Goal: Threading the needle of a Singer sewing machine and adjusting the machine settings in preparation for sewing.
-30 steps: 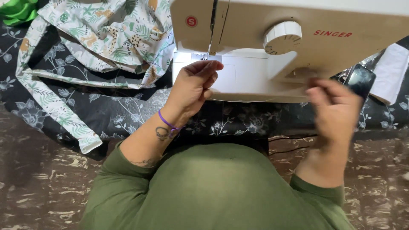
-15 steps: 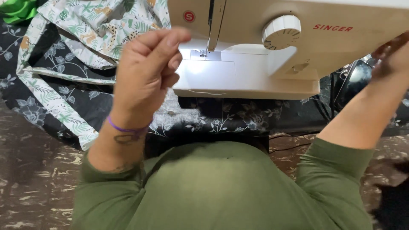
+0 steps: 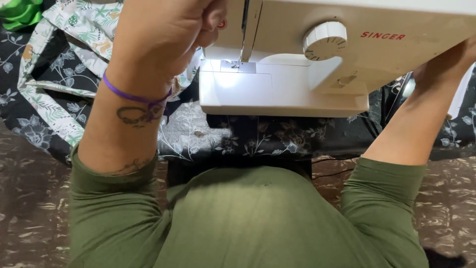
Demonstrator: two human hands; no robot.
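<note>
Hands both raised toward the cream plastic sewing machine point(image 3: 342, 64), which sits at the far centre of the scene on a black cloth with a white flower print point(image 3: 258, 139). Half a second ago the left hand point(image 3: 163, 34) was held lower, in front of the machine bed, with fingers pinched as if on a thread; it now sits higher and closer to the camera, at the machine's head on the left, covering the red knob there. Its fingers are curled inward and pressed together; whether they pinch a thread I cannot tell, as no thread is visible. The right hand point(image 3: 458, 57) has moved further right and far, to the machine's right end; only the wrist and the heel of the hand show, so finger state cannot be told. Judgement: both hands have left the bed and gone to the upper machine, which suggests work on the upper part rather than at the needle plate point(image 3: 238, 66), lit and bare.

Counts: one machine; one white round dial point(image 3: 325, 40) on its front; one purple band point(image 3: 134, 95) on the left wrist; one pale leaf-print fabric piece with long straps point(image 3: 59, 59), far left; one bright green cloth point(image 3: 20, 12), far left corner.
</note>
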